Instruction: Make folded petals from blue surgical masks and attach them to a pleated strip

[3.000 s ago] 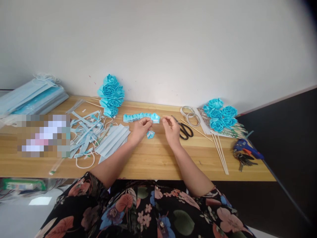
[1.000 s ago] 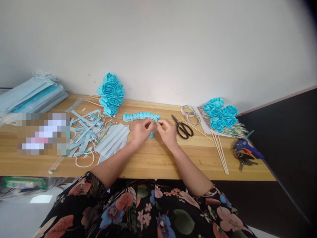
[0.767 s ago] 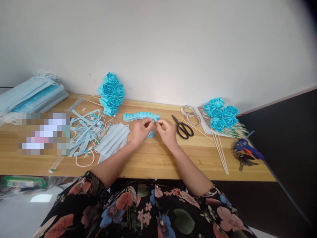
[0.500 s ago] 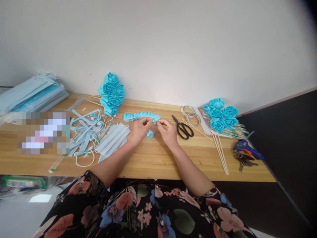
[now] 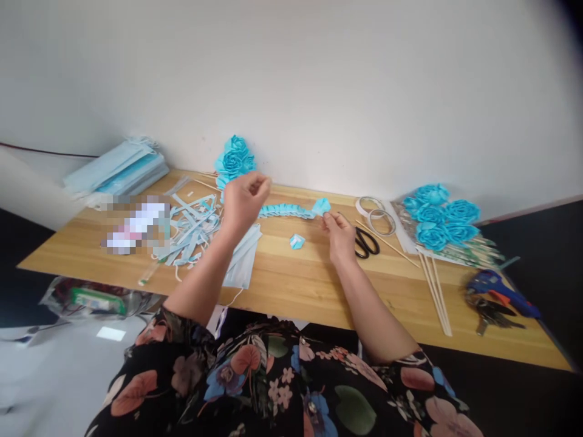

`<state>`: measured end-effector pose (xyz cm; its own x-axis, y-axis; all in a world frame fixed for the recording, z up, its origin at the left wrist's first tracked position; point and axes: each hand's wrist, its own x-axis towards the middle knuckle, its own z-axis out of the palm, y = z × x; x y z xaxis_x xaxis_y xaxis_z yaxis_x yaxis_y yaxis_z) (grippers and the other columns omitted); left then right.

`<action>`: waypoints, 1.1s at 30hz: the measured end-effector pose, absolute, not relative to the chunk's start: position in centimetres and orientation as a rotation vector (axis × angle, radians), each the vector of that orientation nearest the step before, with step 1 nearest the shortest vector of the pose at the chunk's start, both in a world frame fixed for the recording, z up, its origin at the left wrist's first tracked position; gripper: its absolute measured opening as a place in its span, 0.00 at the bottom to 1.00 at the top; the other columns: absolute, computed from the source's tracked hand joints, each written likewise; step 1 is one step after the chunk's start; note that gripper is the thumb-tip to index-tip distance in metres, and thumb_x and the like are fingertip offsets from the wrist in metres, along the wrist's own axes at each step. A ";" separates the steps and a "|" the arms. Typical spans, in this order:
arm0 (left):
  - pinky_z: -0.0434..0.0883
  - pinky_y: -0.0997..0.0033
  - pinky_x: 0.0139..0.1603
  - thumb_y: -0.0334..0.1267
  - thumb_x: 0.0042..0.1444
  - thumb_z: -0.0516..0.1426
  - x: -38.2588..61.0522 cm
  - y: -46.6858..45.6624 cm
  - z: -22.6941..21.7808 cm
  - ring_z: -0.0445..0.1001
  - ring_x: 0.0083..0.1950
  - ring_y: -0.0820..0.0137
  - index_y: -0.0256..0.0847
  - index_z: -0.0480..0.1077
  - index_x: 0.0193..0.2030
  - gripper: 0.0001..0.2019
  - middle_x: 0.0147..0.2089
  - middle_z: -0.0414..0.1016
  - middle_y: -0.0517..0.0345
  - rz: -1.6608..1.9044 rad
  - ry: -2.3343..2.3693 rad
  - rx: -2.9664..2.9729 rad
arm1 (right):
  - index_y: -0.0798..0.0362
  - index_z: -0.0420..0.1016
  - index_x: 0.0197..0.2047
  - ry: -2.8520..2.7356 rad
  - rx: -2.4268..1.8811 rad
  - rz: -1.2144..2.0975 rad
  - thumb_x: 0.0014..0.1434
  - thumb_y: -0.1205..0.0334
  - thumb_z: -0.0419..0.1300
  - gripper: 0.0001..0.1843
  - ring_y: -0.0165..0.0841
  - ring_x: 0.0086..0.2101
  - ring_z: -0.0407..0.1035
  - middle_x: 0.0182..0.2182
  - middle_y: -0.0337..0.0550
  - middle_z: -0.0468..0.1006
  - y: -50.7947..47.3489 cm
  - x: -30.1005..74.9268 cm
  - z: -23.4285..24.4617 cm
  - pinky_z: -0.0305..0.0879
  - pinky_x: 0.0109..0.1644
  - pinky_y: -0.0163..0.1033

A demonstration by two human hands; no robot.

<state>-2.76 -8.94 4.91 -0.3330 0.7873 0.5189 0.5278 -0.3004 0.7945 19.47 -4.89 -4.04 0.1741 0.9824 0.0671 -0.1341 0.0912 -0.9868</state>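
My right hand [image 5: 339,235] is closed at the fingertips on a light-blue fabric piece [image 5: 321,206], which stands at the right end of a row of folded blue pieces [image 5: 285,210]. Raised to the left, my left hand [image 5: 247,199] has its fingers pinched together; whatever may be in the pinch is too small to make out. A single folded blue piece [image 5: 297,241] lies on the table between my forearms. Beside my right hand are black-handled scissors [image 5: 367,243], their blades hidden behind it.
Blue fabric roses lie at the back left [image 5: 235,159] and right [image 5: 432,213]. Cut strips [image 5: 194,227], face masks [image 5: 245,258] and a mask stack [image 5: 118,170] occupy the left. Tape rolls [image 5: 381,222], wooden sticks [image 5: 435,294], a glue gun [image 5: 501,291] and keys [image 5: 490,315] lie right.
My left hand has moved up and left, away from my right hand. The fabric piece at the row's end now shows spread wider by my right fingertips. The view has shifted left.
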 end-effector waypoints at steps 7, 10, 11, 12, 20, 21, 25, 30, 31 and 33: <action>0.51 0.70 0.30 0.38 0.50 0.60 -13.3 -10.7 2.6 0.60 0.25 0.70 0.39 0.72 0.23 0.08 0.22 0.67 0.58 0.905 2.348 1.774 | 0.53 0.77 0.29 -0.993 -1.036 1.148 0.43 0.52 0.71 0.15 0.25 0.25 0.65 0.26 0.36 0.76 -5.2 19.4 -1.4 0.66 0.32 0.34; 0.51 0.69 0.30 0.42 0.55 0.58 -16.0 -11.1 0.2 0.60 0.25 0.68 0.40 0.70 0.21 0.14 0.21 0.66 0.56 0.693 2.472 1.768 | 0.53 0.77 0.29 -0.990 -0.995 1.198 0.40 0.53 0.73 0.15 0.26 0.26 0.67 0.25 0.37 0.76 -4.8 19.9 0.2 0.67 0.30 0.33; 0.53 0.69 0.30 0.42 0.56 0.56 -16.5 -11.3 -0.2 0.62 0.26 0.67 0.40 0.70 0.22 0.13 0.23 0.68 0.54 0.641 2.492 1.777 | 0.53 0.77 0.29 -0.987 -0.987 1.205 0.40 0.54 0.74 0.16 0.26 0.26 0.67 0.24 0.36 0.75 -4.6 20.2 0.6 0.68 0.29 0.32; 0.55 0.69 0.31 0.40 0.57 0.55 -16.8 -11.4 -0.5 0.64 0.29 0.65 0.40 0.72 0.26 0.11 0.26 0.71 0.53 0.590 2.510 1.806 | 0.53 0.77 0.28 -0.981 -0.982 1.210 0.39 0.54 0.74 0.16 0.26 0.26 0.68 0.24 0.36 0.75 -4.3 20.5 0.8 0.68 0.28 0.31; 0.62 0.56 0.52 0.38 0.63 0.49 -12.4 -11.6 1.0 0.69 0.54 0.52 0.39 0.72 0.55 0.17 0.51 0.74 0.43 0.533 2.507 2.257 | 0.52 0.73 0.28 -0.859 -1.077 1.317 0.40 0.54 0.74 0.17 0.23 0.25 0.67 0.25 0.34 0.76 -3.3 23.0 -1.1 0.69 0.28 0.28; 0.62 0.57 0.51 0.39 0.64 0.49 -11.2 -11.3 1.3 0.70 0.52 0.53 0.39 0.73 0.52 0.16 0.49 0.75 0.44 0.573 2.437 2.314 | 0.52 0.74 0.28 -0.852 -1.093 1.332 0.40 0.55 0.74 0.17 0.23 0.25 0.67 0.26 0.35 0.76 -3.2 23.1 -1.4 0.70 0.28 0.28; 0.62 0.60 0.46 0.40 0.66 0.50 -5.4 -9.9 1.8 0.74 0.43 0.58 0.39 0.76 0.36 0.16 0.37 0.79 0.48 0.634 2.110 2.488 | 0.52 0.75 0.28 -0.886 -1.109 1.367 0.39 0.55 0.74 0.16 0.24 0.26 0.68 0.26 0.35 0.76 -2.5 23.3 -2.0 0.70 0.30 0.29; 0.60 0.64 0.39 0.38 0.66 0.49 1.0 -8.0 0.8 0.74 0.34 0.64 0.38 0.75 0.30 0.17 0.30 0.78 0.50 0.441 1.774 2.660 | 0.53 0.75 0.28 -0.944 -1.100 1.372 0.37 0.53 0.76 0.20 0.23 0.25 0.67 0.25 0.34 0.75 -1.3 23.7 -2.6 0.69 0.30 0.29; 0.61 0.64 0.39 0.35 0.65 0.49 1.9 -7.6 0.4 0.74 0.33 0.64 0.38 0.76 0.33 0.15 0.31 0.79 0.51 0.382 1.743 2.669 | 0.53 0.74 0.29 -0.950 -1.097 1.376 0.37 0.53 0.75 0.20 0.23 0.25 0.67 0.25 0.33 0.74 -1.2 23.7 -2.7 0.69 0.30 0.30; 0.62 0.63 0.40 0.32 0.63 0.48 3.0 -6.8 -0.4 0.75 0.33 0.64 0.40 0.77 0.44 0.15 0.32 0.80 0.52 0.284 1.736 2.663 | 0.53 0.74 0.31 -0.946 -1.089 1.388 0.37 0.54 0.75 0.20 0.24 0.26 0.67 0.25 0.33 0.74 -1.1 23.7 -3.0 0.69 0.31 0.31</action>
<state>2.96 -6.82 -0.36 0.3930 0.9026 0.1757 0.9115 -0.4076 0.0550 23.70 -1.09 -3.04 0.0021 0.9945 -0.1050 -0.2658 -0.1006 -0.9588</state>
